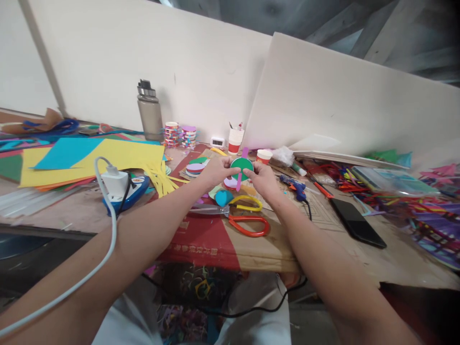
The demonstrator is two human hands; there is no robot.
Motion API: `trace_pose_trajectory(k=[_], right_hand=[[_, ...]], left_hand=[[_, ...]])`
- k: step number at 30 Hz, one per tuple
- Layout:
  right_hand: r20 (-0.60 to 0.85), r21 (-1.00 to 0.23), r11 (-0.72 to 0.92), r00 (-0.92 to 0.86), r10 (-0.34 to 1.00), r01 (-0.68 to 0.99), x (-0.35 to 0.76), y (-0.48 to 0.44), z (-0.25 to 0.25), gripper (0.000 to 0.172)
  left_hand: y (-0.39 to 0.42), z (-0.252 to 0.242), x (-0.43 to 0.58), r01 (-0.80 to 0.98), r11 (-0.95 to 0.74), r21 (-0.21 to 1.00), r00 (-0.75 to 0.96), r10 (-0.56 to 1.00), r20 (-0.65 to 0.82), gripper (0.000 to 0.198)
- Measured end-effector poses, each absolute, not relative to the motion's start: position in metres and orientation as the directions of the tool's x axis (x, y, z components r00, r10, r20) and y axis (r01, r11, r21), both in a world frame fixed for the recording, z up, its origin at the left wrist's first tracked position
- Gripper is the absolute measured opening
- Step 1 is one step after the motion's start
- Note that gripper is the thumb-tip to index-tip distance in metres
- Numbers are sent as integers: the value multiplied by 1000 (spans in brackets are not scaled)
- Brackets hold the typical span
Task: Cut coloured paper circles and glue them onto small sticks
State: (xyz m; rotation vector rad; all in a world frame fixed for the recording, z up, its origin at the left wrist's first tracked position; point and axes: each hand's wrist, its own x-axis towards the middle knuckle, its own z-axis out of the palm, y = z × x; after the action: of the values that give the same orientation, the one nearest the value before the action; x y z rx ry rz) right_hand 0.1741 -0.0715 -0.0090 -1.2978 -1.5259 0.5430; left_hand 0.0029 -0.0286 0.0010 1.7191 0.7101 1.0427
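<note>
Between my two hands, above the cardboard, is a round green disc (242, 166) with a purple strip (239, 182) across it that sticks out at top and bottom. My left hand (219, 171) grips the disc's left edge, thumb on its face. On the other edge my right hand (263, 178) pinches it the same way. Just below lie scissors (249, 225) with one red and one yellow handle loop, and a blue rounded piece (224, 197) beside them. A stack of coloured discs (196, 167) sits left of my left hand.
A blue power strip (138, 189) with a plugged-in charger and white cable lies left, near coloured paper sheets (132, 155). A bottle (150, 115) and paper cups (236, 140) stand behind. A glue gun (297, 188) and phone (355, 221) lie right.
</note>
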Motion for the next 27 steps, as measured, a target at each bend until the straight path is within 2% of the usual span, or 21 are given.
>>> trace_pose_trajectory(k=[6,13,19,23,27], right_hand=[[398,-827,310,100,912,468,174,-72,-9,21],[409,-824,324,93,908,466,171,-73,-11,25],[368,-853,286,116,922,436,170,-73,-7,22],[357,-875,296,97,929,382,168,-77,-6,21],[336,-883,289,69,939,370,165,-80,-6,24]], left_hand=[[-30,-1,4,-31,-308,951,479,830,285,24],[-33,3,4,50,-357,933,387,868,311,14],[-33,1,5,10,-339,941,423,854,303,17],[-32,-3,6,-77,-251,965,492,832,255,25],[-30,-5,7,-57,-226,972,478,849,225,22]])
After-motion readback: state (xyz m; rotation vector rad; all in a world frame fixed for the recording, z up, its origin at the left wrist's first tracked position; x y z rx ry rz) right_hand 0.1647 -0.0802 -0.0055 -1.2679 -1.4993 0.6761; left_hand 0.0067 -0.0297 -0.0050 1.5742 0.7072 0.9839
